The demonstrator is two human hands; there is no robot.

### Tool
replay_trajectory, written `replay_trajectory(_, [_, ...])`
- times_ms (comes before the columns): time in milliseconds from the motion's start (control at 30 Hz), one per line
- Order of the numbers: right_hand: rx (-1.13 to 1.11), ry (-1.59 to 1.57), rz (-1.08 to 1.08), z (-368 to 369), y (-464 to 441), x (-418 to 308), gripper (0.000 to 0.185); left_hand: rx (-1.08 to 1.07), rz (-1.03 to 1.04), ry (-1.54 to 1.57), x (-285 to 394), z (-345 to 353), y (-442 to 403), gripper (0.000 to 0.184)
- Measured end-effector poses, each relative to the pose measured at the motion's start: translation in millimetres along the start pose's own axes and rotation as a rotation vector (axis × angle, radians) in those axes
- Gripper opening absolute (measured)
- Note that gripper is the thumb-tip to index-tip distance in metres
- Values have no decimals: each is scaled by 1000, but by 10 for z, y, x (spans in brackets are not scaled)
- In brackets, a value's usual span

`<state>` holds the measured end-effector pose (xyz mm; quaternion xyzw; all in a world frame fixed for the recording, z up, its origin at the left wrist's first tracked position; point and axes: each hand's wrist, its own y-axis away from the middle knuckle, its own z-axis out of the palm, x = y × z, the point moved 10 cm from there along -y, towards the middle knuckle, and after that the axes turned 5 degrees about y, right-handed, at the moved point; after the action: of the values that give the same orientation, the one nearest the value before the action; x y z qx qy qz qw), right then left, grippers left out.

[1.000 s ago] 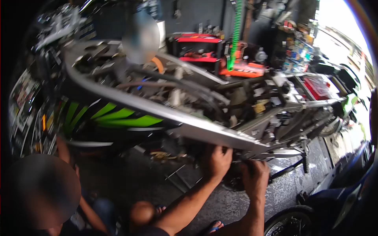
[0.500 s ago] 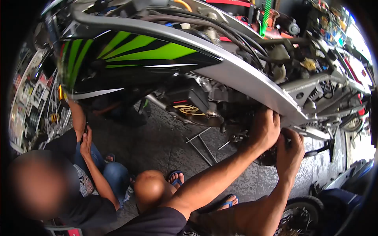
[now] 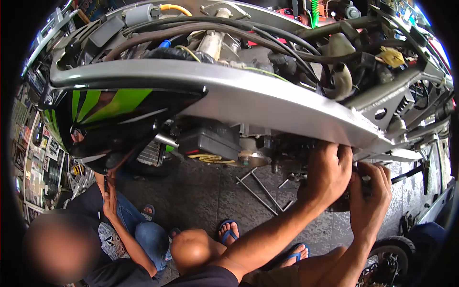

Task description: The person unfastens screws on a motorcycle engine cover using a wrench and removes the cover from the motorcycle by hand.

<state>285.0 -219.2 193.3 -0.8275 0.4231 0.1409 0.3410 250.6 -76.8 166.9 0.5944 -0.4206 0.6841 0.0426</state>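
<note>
A motorcycle with a silver frame beam [image 3: 267,103] and a black-and-green fairing [image 3: 117,107] stretches across the view. My left hand [image 3: 330,174] reaches up against the lower edge of the beam's rear part, its fingers curled in around parts that I cannot see. Just right of it and slightly lower, my right hand [image 3: 370,193] is closed too, thumb and fingers bent around something dark that stays hidden. Left of my hands sits the engine with a black cover [image 3: 210,143].
Dark hoses [image 3: 229,27] run above the beam. At the left, another person [image 3: 112,239] crouches, an arm raised near the fairing. A metal stand [image 3: 263,191] lies on the tiled floor [image 3: 201,196]. A wheel [image 3: 389,260] is at lower right.
My view has shifted, so the motorcycle appears lower and closer. Both hands stay in the same place under the beam, fingers still curled. The other person remains crouched at the left.
</note>
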Motion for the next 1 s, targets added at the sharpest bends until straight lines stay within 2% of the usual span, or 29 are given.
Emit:
replay_trajectory(100, [-16,-13,-19,6,15,16,23,-23,-42,3,-80,40,51,19])
replay_trajectory(200, [108,-66,-73,-156,92,38,23,-79,-134,-21,-148,73,90,17])
replay_trajectory(233, [174,32,-196,-240,131,-55,22,-123,-189,-9,-187,99,112,15])
replay_trajectory(300, [264,-82,-309,-403,193,-244,20,-56,-33,-68,-88,52,68,15])
replay_trajectory(333, [260,-118,-354,-420,188,-367,11,-65,-43,-40,-126,69,83,17])
replay_trajectory(533, [-15,-255,-491,-161,220,-727,11,-158,-235,92,-394,207,243,27])
replay_trajectory(667, [-29,-316,-547,-31,244,-858,14,-101,-175,140,-386,222,266,25])
replay_trajectory(733, [-156,-342,-582,145,319,-984,21,-45,-67,9,-440,246,360,22])
replay_trajectory(767, [-224,-286,-596,250,339,-1101,24,-16,-82,33,-435,225,339,22])
replay_trajectory(867, [-439,-395,-458,493,352,-1353,48,-20,-63,-4,-232,116,216,21])
replay_trajectory(900, [-437,-389,-454,503,344,-1458,48,-32,-64,-41,-180,73,179,19])
replay_trajectory(967, [-576,-598,-150,686,329,-1416,61,-39,-103,17,-195,44,132,16])
replay_trajectory(1000, [-575,-593,-143,700,356,-1452,61,-42,-85,5,-189,45,129,15])
